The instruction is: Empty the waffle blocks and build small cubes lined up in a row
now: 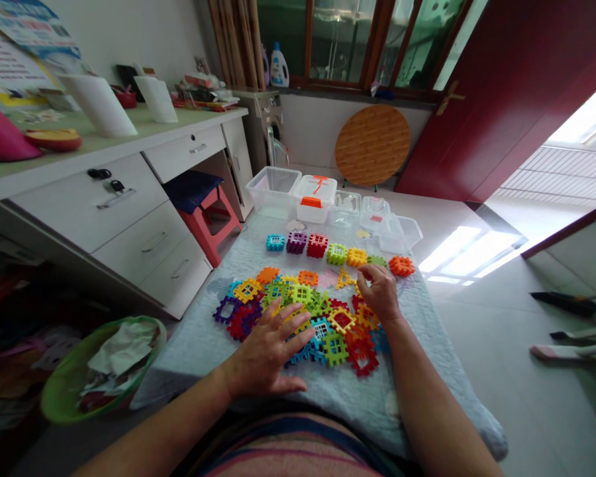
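Note:
A heap of colourful plastic interlocking blocks [300, 295], flat with notched edges and window-like openings, lies on the cloth-covered table. My left hand [273, 344] rests with spread fingers over the heap's near left side, holding nothing. At the heap's right side, my right hand [379, 291] is closed, its fingers curled; whatever they may hold is hidden. A yellow triangular piece [345, 278] lies just left of it. Behind is a row of sorted stacks: blue [275, 242], purple [297, 242], red [317, 245], lime [336, 254], yellow [357, 257], green [376, 261] and orange [401, 265].
Clear plastic boxes [274, 189] line the table's far end, one lidded box [316, 197] having orange latches. A pink stool [211, 222] and a white drawer desk [129, 222] stand left. A green laundry basket [59, 391] sits on the floor near the table's left edge.

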Action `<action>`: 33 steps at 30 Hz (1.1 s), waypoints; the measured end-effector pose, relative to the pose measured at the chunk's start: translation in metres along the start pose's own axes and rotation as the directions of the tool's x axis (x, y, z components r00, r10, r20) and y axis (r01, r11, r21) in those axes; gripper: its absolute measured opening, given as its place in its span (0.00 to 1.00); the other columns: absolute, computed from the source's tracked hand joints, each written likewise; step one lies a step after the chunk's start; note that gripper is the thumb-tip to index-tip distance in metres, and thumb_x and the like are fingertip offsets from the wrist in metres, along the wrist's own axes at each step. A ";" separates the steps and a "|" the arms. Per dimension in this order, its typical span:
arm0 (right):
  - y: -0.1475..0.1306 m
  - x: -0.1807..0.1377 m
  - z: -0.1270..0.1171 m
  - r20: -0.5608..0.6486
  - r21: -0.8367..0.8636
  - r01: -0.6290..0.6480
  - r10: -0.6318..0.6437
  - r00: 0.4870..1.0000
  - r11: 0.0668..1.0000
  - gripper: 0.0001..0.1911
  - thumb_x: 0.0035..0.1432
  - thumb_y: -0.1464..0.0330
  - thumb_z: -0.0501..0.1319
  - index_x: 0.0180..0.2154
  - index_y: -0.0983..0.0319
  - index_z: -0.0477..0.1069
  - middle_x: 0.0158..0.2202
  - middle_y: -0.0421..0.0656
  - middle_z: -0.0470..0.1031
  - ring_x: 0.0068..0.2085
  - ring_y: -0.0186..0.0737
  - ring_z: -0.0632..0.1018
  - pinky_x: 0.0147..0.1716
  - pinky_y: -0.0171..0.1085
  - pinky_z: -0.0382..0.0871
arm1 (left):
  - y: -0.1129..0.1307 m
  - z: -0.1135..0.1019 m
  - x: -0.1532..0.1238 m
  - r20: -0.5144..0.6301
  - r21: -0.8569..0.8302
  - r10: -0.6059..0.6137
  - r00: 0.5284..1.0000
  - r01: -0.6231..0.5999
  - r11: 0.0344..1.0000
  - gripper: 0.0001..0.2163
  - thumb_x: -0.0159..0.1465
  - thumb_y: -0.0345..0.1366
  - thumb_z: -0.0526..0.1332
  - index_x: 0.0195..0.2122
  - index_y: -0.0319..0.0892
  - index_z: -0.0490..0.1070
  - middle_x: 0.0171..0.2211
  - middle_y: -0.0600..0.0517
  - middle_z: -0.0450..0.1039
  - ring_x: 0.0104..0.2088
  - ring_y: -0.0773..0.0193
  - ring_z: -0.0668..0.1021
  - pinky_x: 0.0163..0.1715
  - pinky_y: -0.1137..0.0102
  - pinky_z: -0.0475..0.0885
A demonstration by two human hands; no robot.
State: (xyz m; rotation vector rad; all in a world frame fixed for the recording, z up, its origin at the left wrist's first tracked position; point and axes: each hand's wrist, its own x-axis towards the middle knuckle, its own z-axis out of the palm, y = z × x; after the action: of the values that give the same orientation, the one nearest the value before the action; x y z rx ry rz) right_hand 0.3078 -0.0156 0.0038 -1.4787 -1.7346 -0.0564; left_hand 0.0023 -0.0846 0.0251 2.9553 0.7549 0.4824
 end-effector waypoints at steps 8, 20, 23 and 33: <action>0.001 -0.002 -0.001 0.026 0.021 -0.011 0.011 1.000 1.000 0.06 0.55 0.71 0.56 0.31 0.60 0.72 0.27 0.42 0.73 0.32 0.40 0.73 0.36 0.37 0.66 | 0.021 0.025 0.044 0.019 0.037 0.137 0.990 -0.138 0.990 0.24 0.64 0.51 0.57 0.58 0.44 0.64 0.60 0.44 0.65 0.62 0.49 0.63 0.63 0.49 0.49; -0.002 -0.003 0.000 0.065 0.030 -0.012 0.010 0.998 0.999 0.06 0.56 0.71 0.57 0.32 0.60 0.73 0.28 0.42 0.74 0.32 0.40 0.73 0.37 0.37 0.66 | 0.026 0.020 0.057 0.020 0.026 0.198 0.980 -0.199 0.980 0.25 0.63 0.50 0.59 0.58 0.43 0.64 0.58 0.43 0.66 0.61 0.50 0.63 0.63 0.51 0.51; -0.001 -0.003 0.000 0.065 0.035 -0.021 0.019 0.998 0.999 0.06 0.56 0.71 0.57 0.32 0.60 0.73 0.29 0.42 0.74 0.32 0.39 0.73 0.36 0.37 0.66 | 0.041 0.024 0.068 -0.002 0.007 0.302 0.953 -0.302 0.953 0.25 0.63 0.52 0.58 0.57 0.42 0.66 0.58 0.44 0.66 0.61 0.50 0.64 0.63 0.51 0.53; 0.007 -0.003 0.001 0.048 0.032 -0.051 0.049 0.998 0.998 0.07 0.55 0.71 0.57 0.32 0.60 0.74 0.28 0.42 0.75 0.31 0.39 0.73 0.35 0.37 0.67 | 0.052 0.050 0.102 -0.067 0.135 0.281 0.957 -0.271 0.953 0.11 0.67 0.33 0.56 0.48 0.42 0.71 0.49 0.43 0.73 0.53 0.54 0.71 0.59 0.52 0.59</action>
State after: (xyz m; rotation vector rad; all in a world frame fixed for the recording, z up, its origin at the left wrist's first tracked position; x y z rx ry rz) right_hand 0.3125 -0.0155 -0.0019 -1.5095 -1.7268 0.0332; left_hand 0.1265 -0.0802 0.0136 3.1934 0.3882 0.6021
